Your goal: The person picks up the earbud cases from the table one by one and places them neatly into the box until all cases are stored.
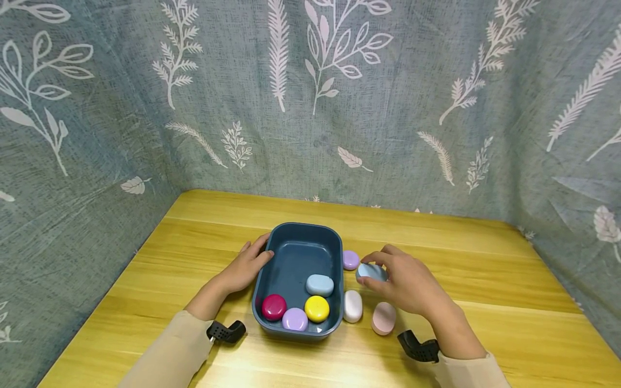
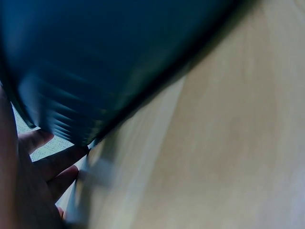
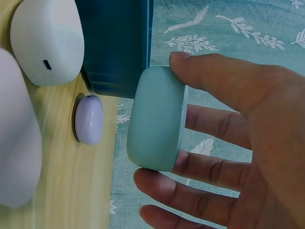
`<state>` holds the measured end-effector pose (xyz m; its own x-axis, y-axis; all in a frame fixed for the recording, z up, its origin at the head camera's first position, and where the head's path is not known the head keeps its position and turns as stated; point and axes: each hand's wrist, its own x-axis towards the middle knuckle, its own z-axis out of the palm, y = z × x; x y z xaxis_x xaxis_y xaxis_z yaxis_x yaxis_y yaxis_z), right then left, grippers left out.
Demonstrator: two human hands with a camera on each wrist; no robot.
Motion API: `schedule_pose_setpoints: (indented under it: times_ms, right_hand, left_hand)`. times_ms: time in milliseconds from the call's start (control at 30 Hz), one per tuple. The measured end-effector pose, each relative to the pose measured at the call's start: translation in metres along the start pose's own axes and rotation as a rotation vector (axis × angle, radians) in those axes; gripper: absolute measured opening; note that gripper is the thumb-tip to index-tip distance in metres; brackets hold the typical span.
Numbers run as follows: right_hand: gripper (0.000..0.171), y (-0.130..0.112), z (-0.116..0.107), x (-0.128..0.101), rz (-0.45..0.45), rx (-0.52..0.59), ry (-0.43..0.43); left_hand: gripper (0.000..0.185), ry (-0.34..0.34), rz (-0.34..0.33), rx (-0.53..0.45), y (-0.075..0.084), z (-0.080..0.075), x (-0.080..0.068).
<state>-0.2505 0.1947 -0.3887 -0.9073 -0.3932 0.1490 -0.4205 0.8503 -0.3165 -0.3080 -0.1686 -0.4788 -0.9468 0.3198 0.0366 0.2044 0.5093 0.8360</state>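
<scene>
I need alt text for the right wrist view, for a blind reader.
A right hand pinches a pale blue-green case between thumb and fingers. Beside it stand a dark blue bin, a white case and a small lilac case on a wooden table.

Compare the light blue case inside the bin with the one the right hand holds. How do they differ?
The light blue case in the bin lies flat and untouched; the held light blue case is pinched by the right hand outside the bin, above the table. Both are rounded and of like colour.

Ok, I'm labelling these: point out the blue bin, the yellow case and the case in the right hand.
blue bin [image 1: 297, 228], head view, far rim
yellow case [image 1: 317, 309], head view, top
pale blue case [image 3: 155, 119], right wrist view, broad face
</scene>
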Motion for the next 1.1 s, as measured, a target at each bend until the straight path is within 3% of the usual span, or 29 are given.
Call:
schedule_pose_setpoints:
  times_ms: [633, 1100]
  right_hand:
    - [0.033, -0.019, -0.002, -0.002, -0.004, 0.025, -0.004]
    - [0.037, -0.027, 0.004, 0.001, -0.065, 0.021, 0.031]
  left_hand:
    - [0.059, 0.002, 0.022, 0.013, -0.002, -0.001, 0.001]
    - [0.058, -0.003, 0.022, 0.000, -0.005, -0.002, 0.003]
